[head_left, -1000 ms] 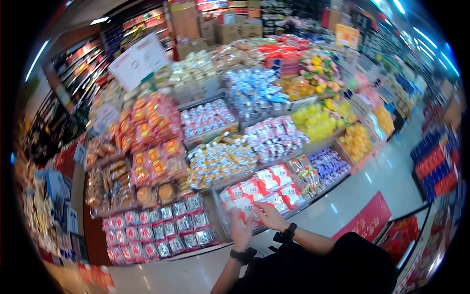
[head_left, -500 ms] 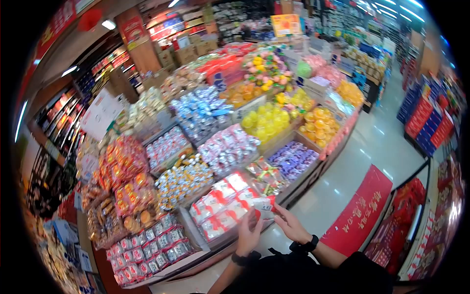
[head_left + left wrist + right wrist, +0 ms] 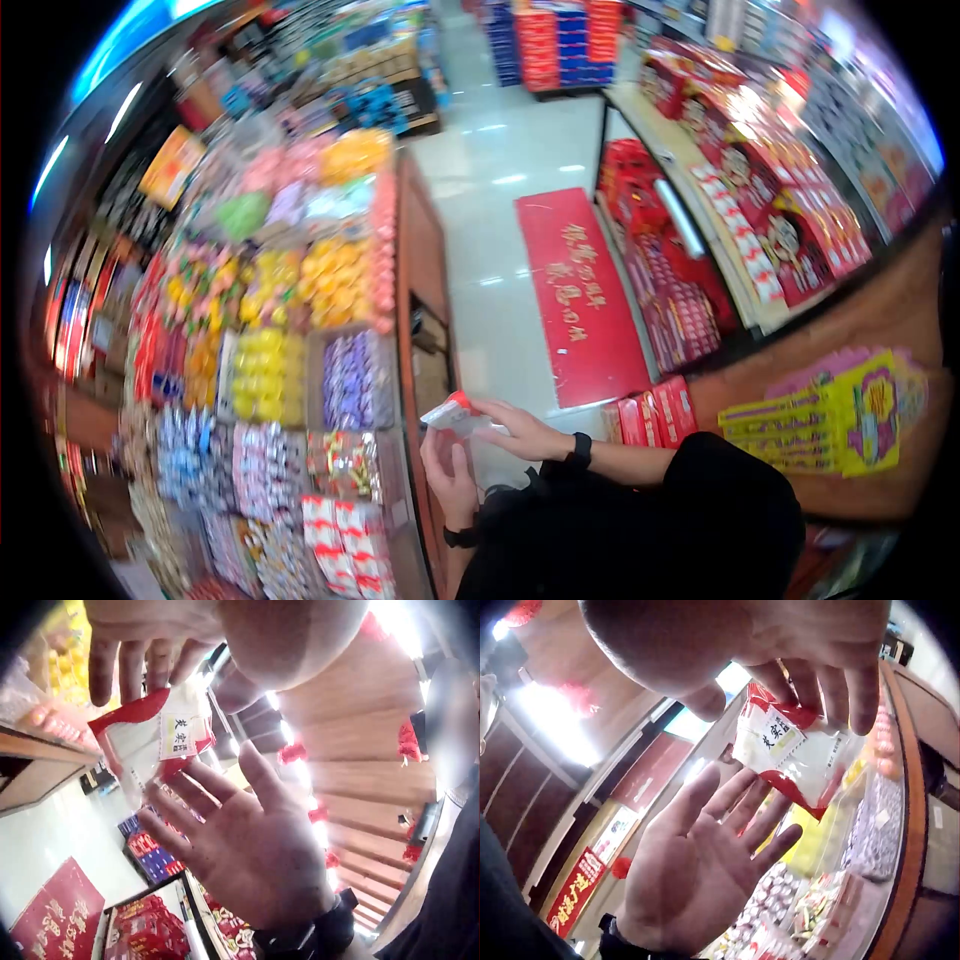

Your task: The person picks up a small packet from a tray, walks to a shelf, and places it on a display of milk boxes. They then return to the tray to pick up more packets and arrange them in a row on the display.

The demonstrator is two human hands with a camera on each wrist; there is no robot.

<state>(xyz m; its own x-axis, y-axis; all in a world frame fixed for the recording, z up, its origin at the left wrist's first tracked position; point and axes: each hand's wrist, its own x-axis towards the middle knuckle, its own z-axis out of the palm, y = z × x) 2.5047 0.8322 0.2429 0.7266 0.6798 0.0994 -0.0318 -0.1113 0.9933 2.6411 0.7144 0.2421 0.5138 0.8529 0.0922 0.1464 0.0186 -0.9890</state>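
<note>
A clear, red-edged packet with a white label (image 3: 450,410) is held up between the two hands. In the head view, the left hand (image 3: 453,482) is below the packet, its fingertips touching it and its thumb apart. From the right, the right hand (image 3: 522,432) reaches it with extended fingers. The left wrist view shows the packet (image 3: 161,735) between the near left hand (image 3: 165,630) and the right hand (image 3: 244,851), whose palm is spread. The right wrist view has the right hand (image 3: 780,645) above the packet (image 3: 795,746) and the left hand's (image 3: 694,877) straight fingers at its lower edge.
Sweets in compartments, including yellow ones (image 3: 268,378) and purple ones (image 3: 350,382), fill the display at left. A red mat (image 3: 580,300) lies on the aisle floor (image 3: 490,230). Red packages (image 3: 655,415) and a wooden counter (image 3: 690,395) stand at right.
The head view has turned right, from the sweets towards the aisle. Both hands, with the packet between them, have moved from over the red-and-white packets to beside the display's edge.
</note>
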